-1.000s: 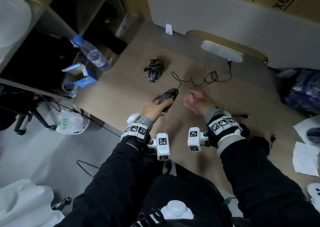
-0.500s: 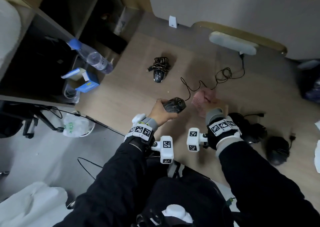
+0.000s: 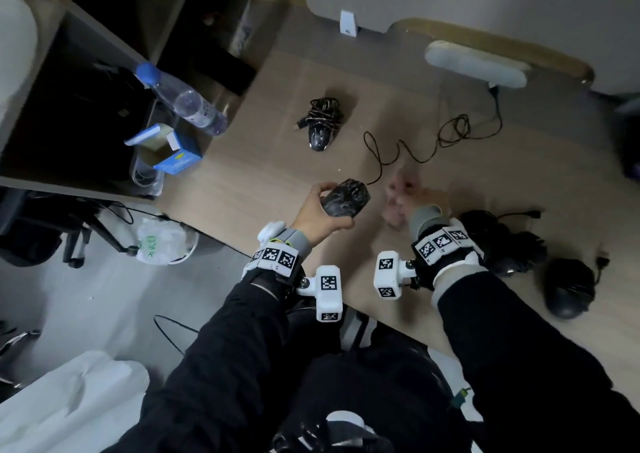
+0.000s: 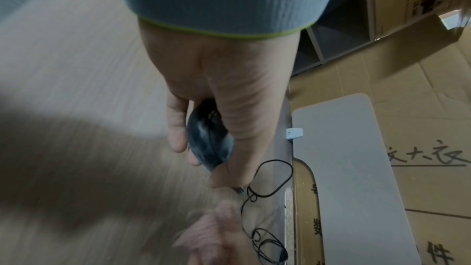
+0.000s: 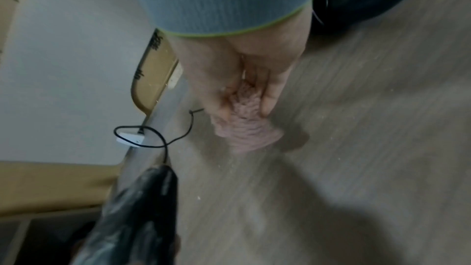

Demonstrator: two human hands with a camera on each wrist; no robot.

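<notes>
My left hand (image 3: 320, 212) grips a black wired mouse (image 3: 346, 198), raised just off the wooden desk (image 3: 249, 182). In the left wrist view the fingers (image 4: 175, 130) and thumb curl round the mouse (image 4: 207, 138). Its thin black cable (image 3: 415, 148) trails in loops to the back right. My right hand (image 3: 412, 203) is blurred; it holds a pink fuzzy cloth (image 5: 244, 126) bunched in its fingers, close to the right of the mouse (image 5: 135, 215).
A second black mouse (image 3: 320, 130) with its cable wound on it lies further back. More black mice (image 3: 568, 290) lie at the right. A white power strip (image 3: 474, 66) sits at the desk's back edge. A water bottle (image 3: 183, 101) and blue box (image 3: 176, 156) stand on the left shelf.
My left hand has lifted and turned the mouse toward me. My right hand with the pink cloth has moved closer to it and is in quick motion.
</notes>
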